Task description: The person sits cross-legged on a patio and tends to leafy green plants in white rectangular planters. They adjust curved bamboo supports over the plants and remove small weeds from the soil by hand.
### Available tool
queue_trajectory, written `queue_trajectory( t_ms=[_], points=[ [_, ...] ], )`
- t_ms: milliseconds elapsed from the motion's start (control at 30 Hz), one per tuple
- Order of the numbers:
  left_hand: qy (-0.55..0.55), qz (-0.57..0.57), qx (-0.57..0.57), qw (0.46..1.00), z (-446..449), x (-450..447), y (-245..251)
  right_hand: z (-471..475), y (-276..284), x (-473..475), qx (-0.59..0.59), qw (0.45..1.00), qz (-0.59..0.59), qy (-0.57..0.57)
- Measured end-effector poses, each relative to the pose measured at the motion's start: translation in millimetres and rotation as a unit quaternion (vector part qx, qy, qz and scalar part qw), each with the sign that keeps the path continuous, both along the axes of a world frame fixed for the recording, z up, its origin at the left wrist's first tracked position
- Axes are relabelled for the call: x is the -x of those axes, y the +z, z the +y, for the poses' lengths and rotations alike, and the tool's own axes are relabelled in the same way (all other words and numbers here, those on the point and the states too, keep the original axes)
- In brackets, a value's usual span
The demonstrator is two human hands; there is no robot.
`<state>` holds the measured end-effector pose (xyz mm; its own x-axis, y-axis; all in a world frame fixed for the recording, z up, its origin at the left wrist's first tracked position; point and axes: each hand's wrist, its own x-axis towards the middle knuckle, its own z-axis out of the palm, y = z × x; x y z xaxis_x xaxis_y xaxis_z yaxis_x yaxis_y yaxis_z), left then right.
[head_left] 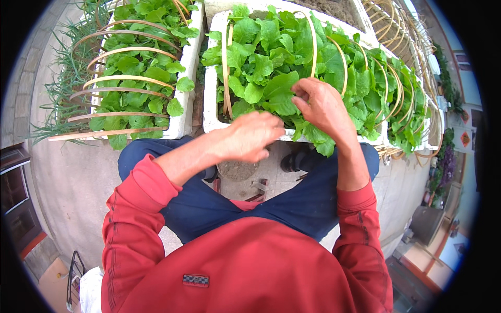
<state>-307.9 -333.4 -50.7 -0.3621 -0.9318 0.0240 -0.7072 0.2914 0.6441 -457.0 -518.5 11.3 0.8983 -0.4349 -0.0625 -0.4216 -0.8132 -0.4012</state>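
Leafy green plants point(270, 58) fill a white foam planter box point(211, 113) before me, with thin bent hoops point(314, 43) arching over them. Over the box's front rim is my left hand point(254, 135), slightly blurred, its fingers pointing right; whether it holds anything I cannot tell. My right hand point(321, 101) is above the leaves, right of a broad leaf point(280, 92). Its thumb and fingers are curled close to that leaf's edge, and the fingertips are partly hidden, so a grip cannot be made out.
To the left stands another foam box point(188, 90) of leafy plants under hoops point(129, 78), beside thin, onion-like greens point(66, 78). A soil-filled box point(336, 9) lies behind. Between my feet is a round container point(238, 170) of soil-like material. More hoops point(391, 23) stand at the upper right.
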Motion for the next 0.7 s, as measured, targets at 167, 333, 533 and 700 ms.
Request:
queue_trajectory(
  t_ms=[167,333,533,700],
  points=[
    [0.033,0.011,0.131,0.991,39,12,-6,32,-15,-23,0.036,0.975,-0.165,0.148],
    [0.197,0.064,0.12,0.971,70,7,-12,35,-47,-25,0.087,0.984,-0.076,0.132],
    [0.371,0.138,0.038,0.918,75,22,-31,28,-64,-4,0.062,0.995,-0.021,0.072],
    [0.417,0.182,-0.03,0.89,34,40,-46,38,-46,-4,-0.058,0.995,-0.077,-0.025]
  ],
)
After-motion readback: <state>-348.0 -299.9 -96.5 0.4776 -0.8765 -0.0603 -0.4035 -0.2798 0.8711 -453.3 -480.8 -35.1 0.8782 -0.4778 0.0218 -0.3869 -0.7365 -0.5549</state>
